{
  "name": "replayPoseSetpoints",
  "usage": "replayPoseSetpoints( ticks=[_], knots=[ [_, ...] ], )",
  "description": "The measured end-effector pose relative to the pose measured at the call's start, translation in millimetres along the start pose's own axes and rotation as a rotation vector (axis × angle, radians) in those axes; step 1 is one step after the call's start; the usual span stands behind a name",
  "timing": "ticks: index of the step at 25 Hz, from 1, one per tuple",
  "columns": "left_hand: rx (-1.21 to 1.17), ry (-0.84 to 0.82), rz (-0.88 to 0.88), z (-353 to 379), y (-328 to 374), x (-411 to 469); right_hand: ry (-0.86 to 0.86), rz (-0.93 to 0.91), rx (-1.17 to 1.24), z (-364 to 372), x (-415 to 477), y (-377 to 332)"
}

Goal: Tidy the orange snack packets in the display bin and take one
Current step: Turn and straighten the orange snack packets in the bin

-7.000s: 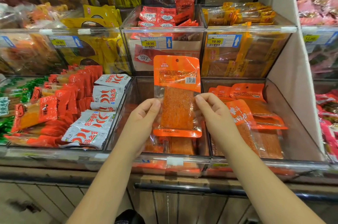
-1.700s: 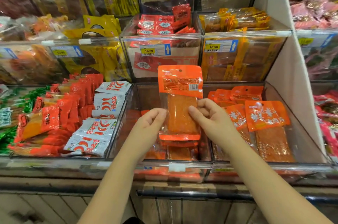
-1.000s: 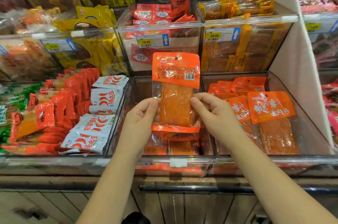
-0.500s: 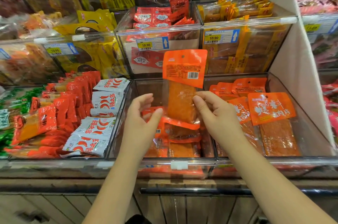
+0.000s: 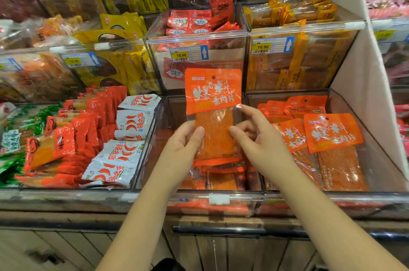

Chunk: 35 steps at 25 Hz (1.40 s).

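Observation:
An orange snack packet [image 5: 213, 102] stands upright above the middle clear display bin [image 5: 219, 198], its printed front facing me. My left hand [image 5: 183, 144] pinches its lower left edge, thumb on the clear window. My right hand [image 5: 256, 138] holds the right edge with thumb in front and fingers behind. More orange packets [image 5: 221, 179] lie low in that bin beneath the held one. The bin to the right [image 5: 376, 153] holds several of the same orange packets [image 5: 332, 135], front side up.
Red and white chilli packets [image 5: 124, 144] fill the bin at the left. Upper bins hold yellow packets [image 5: 115, 64], red packets [image 5: 199, 20] and price tags [image 5: 188, 53]. A white divider panel [image 5: 354, 49] stands at the right. A wooden counter edge [image 5: 66, 219] runs below.
The held packet has been turned over: its barcode back faced me before, its printed front faces me now. My left hand let go briefly half a second ago and grips again.

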<state>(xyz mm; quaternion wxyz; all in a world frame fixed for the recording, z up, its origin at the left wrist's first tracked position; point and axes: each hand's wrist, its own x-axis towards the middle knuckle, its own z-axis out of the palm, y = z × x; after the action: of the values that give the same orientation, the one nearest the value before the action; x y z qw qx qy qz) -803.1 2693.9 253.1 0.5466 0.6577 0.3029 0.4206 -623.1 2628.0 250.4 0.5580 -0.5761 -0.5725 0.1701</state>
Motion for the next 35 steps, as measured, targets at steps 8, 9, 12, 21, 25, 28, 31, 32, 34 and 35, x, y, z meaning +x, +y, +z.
replayPoseSetpoints(
  ticks=[8,9,12,21,25,28,31,32,34,35],
  knots=[
    [0.192,0.04,0.069,-9.5,0.6,-3.4,0.031,0.031,0.06,-2.6,-4.4,-6.7],
    [0.212,0.031,0.078,-11.5,-0.6,-3.2,0.026,0.021,0.026,-2.6,-3.9,-5.6],
    [0.129,0.006,0.045,-13.3,-2.9,-6.5,0.007,-0.002,-0.051,-1.9,-2.9,-2.6],
    [-0.023,-0.061,-0.068,-18.4,-5.5,-7.6,-0.013,0.014,-0.007,-0.5,-1.8,-2.8],
    [-0.027,-0.058,-0.061,-19.6,-5.5,-8.0,-0.011,0.014,-0.02,-1.5,-2.4,-2.6],
    [-0.035,-0.058,-0.061,-18.5,-3.5,-9.4,-0.01,0.013,-0.02,-2.4,-3.7,-4.8],
    [-0.07,-0.04,-0.081,-15.0,1.5,-11.5,-0.003,0.011,-0.026,-2.8,-5.1,-8.1],
    [-0.075,-0.04,-0.07,-15.0,1.3,-11.5,-0.002,0.008,-0.03,-3.4,-5.6,-9.4],
    [-0.075,-0.046,-0.046,-15.5,-0.1,-10.4,-0.038,0.017,-0.006,-4.6,-6.5,-11.3],
    [-0.078,-0.047,-0.038,-15.2,0.8,-10.9,-0.084,0.032,0.017,-4.9,-6.8,-11.6]
  ],
)
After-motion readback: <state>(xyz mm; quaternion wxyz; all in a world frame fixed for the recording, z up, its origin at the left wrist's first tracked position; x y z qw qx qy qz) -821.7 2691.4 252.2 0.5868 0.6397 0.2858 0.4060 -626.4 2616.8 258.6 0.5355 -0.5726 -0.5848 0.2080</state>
